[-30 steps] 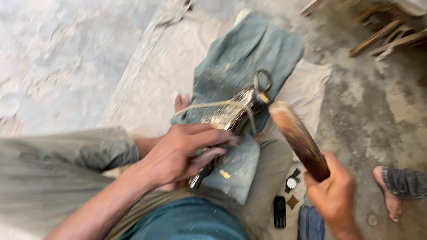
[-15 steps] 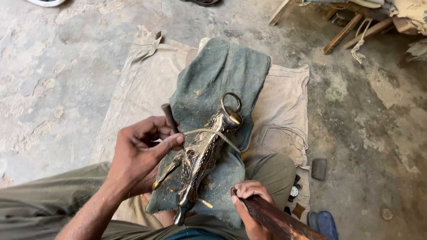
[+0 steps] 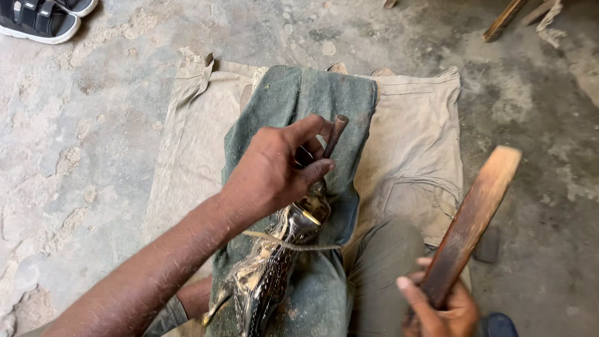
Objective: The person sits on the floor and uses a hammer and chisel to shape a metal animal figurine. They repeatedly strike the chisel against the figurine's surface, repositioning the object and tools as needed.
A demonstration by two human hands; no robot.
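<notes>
Shiny embossed brass-and-silver metal piece (image 3: 274,274) lies on green cloth (image 3: 299,106) over the lap — looks rigid, slippery. Left hand (image 3: 274,171) grip pinched on thin dark metal punch (image 3: 334,134); right hand (image 3: 440,309) clamped round wooden mallet stick (image 3: 471,218) — hold by its lower end.

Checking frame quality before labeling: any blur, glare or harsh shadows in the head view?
Head view: soft, even daylight, no hard shadows; glare spots on the shiny metal piece; left hand and punch sharp; wooden mallet in the right hand slightly soft at its far end.
</notes>
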